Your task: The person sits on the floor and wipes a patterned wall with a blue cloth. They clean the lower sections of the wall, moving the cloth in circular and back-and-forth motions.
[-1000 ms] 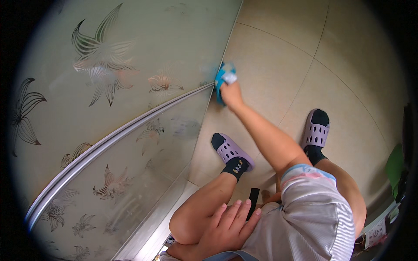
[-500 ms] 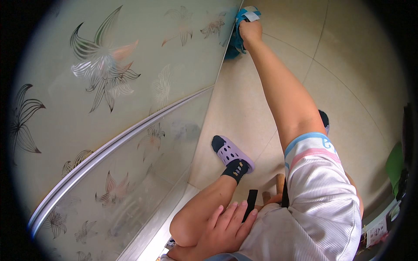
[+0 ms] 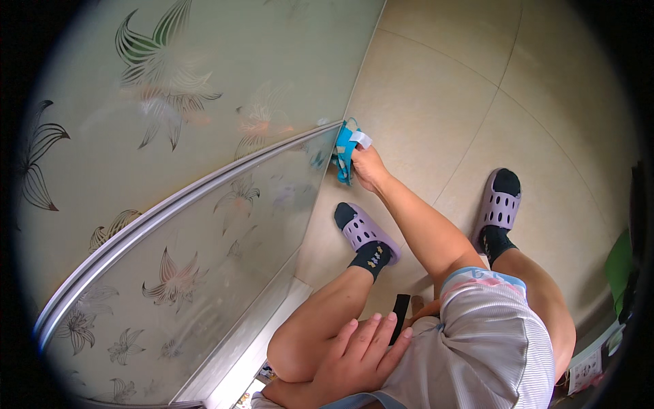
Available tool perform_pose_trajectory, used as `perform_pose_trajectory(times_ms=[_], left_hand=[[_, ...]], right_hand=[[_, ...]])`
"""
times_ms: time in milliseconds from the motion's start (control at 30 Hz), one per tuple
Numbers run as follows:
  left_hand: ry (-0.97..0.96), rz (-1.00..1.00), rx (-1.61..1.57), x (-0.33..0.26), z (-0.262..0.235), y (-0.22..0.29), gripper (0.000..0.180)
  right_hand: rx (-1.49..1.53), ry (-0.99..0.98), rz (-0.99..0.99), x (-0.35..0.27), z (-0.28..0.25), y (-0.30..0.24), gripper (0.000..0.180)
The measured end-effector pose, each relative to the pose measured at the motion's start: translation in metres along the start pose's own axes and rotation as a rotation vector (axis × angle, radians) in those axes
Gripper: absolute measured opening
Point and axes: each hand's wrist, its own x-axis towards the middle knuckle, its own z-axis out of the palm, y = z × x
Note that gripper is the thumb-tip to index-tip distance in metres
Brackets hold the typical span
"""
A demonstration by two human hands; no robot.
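frosted glass panel (image 3: pixel 204 136) fills 9 to 12 o'clock | my right hand (image 3: pixel 370 168) dropped from the top edge back to the metal rail (image 3: pixel 184 204), another wiping pass | fingers clamp blue cloth (image 3: pixel 345 151) just above centre | left hand (image 3: pixel 357 351) flat, fingers loose on knee at 6

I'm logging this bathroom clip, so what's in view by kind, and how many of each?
Hands: 2, right hand and left hand
Blue cleaning cloth: 1
Lilac perforated slippers: 2
Frosted glass panels with flower pattern: 2
Total: 7
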Motion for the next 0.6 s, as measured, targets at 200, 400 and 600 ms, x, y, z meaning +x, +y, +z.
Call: perform_pose_trajectory(times_ms=[200, 400, 600], left_hand=[[-0.031, 0.014, 0.002, 0.0, -0.001, 0.0, 0.038], [-0.013, 0.007, 0.017, -0.004, 0.004, 0.0, 0.037], [-0.027, -0.001, 0.022, -0.009, 0.008, -0.004, 0.037]], right_hand=[[0.143, -0.144, 0.177, -0.001, 0.002, -0.018, 0.014], [0.034, -0.136, 0.119, -0.013, 0.025, -0.033, 0.018], [-0.325, 0.057, -0.258, -0.023, 0.046, -0.02, 0.035]])
